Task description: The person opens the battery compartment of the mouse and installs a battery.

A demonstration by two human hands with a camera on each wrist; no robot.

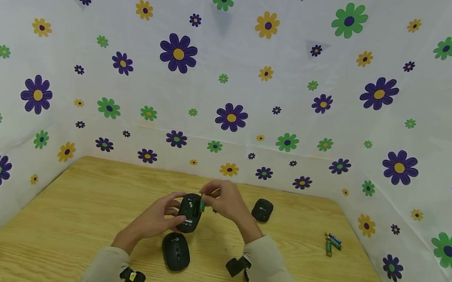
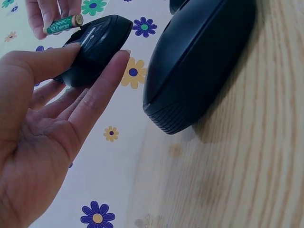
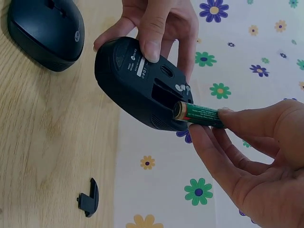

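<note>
My left hand grips a black computer mouse, its underside turned up, with the thumb pressed on the label. In the right wrist view its battery compartment is uncovered, and no battery shows inside. My right hand pinches a green battery between thumb and fingers. One end of the battery is at the compartment's edge; whether they touch I cannot tell. A small black battery cover lies on the table below my right hand.
A second black mouse sits upright in front of the held one. Another black mouse stands behind my right forearm. Several loose batteries lie at the right of the wooden table. Flowered cloth walls the back and sides.
</note>
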